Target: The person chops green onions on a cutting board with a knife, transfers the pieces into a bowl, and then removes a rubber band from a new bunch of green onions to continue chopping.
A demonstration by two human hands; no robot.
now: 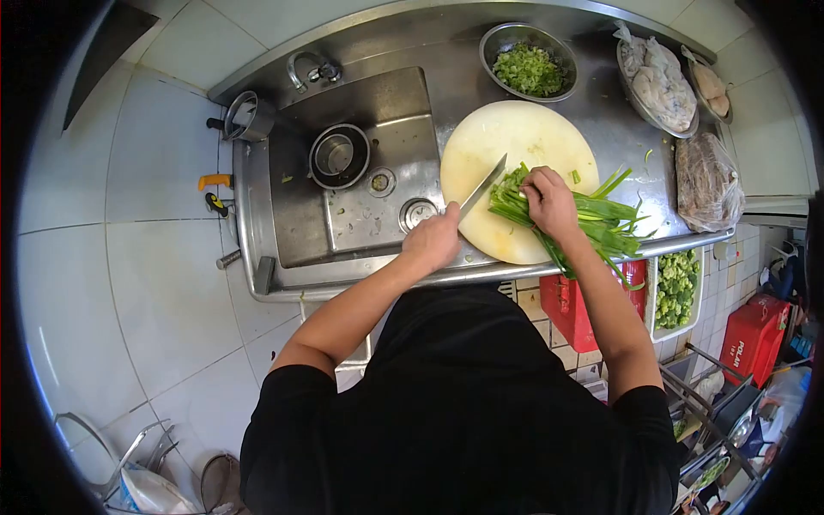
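In the steel sink (296,184) sit nested round metal pots (315,153); the left hand (432,240) grips a steel-bladed knife (486,185). Chopped greens (528,70) lie in a round steel bowl (506,36); the right hand (551,202) pins long green stalks (605,219), mostly uncut, on a round cream board (515,129). Rightward, a metal bowl (633,98) holds pale bagged food (665,86); below, a white crate (653,300) holds green florets (675,292).

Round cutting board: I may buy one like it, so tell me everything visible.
The cutting board is round and pale cream, perhaps plastic, with yellowish stains and green scraps. It lies flat on the metal counter, beside the sink. Long green stalks cross its right side, held by the right hand; the left hand holds a knife over it.
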